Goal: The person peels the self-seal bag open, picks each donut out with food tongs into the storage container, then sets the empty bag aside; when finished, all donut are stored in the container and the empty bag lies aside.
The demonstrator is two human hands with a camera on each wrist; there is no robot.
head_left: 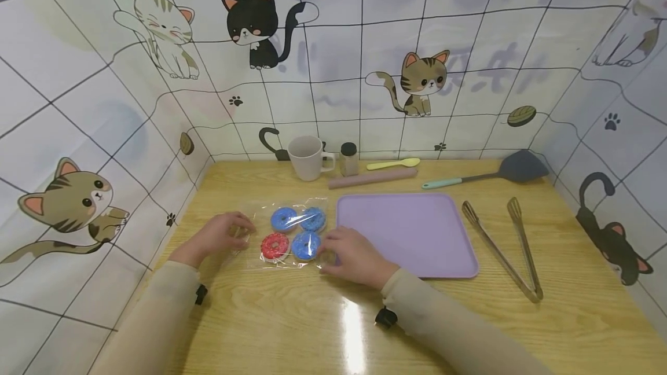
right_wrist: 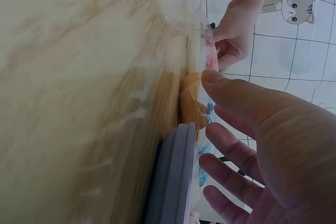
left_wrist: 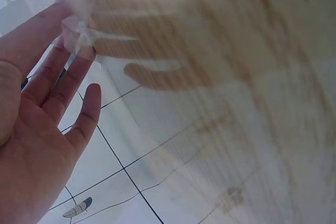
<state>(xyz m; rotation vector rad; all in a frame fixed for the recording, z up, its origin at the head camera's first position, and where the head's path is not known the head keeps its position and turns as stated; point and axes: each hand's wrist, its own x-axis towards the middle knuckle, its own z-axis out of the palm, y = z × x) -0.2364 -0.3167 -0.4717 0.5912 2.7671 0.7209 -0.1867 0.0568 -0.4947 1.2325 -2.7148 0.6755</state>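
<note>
A clear plastic bag [head_left: 299, 259] holds three blue toy doughnuts [head_left: 284, 219] and a red one [head_left: 274, 246], flat on the table. At its left end my left hand [head_left: 216, 236] pinches the plastic between thumb and fingertips; in the left wrist view the crinkled film [left_wrist: 79, 32] shows at those fingertips. My right hand [head_left: 359, 256] is at the bag's right end, over the near left corner of a purple tray [head_left: 406, 236]. The right wrist view shows the right thumb [right_wrist: 231, 87] at the bag's edge, with the other fingers loosely spread.
Metal tongs [head_left: 502, 256] lie spread to the right of the tray. Along the back stand a mug [head_left: 306, 158] and a black-capped jar [head_left: 349, 161], beside a yellow spoon [head_left: 393, 164], a rolling pin [head_left: 372, 178] and a spatula [head_left: 484, 177]. Cat-patterned walls [head_left: 339, 51] enclose the wooden table [head_left: 281, 323].
</note>
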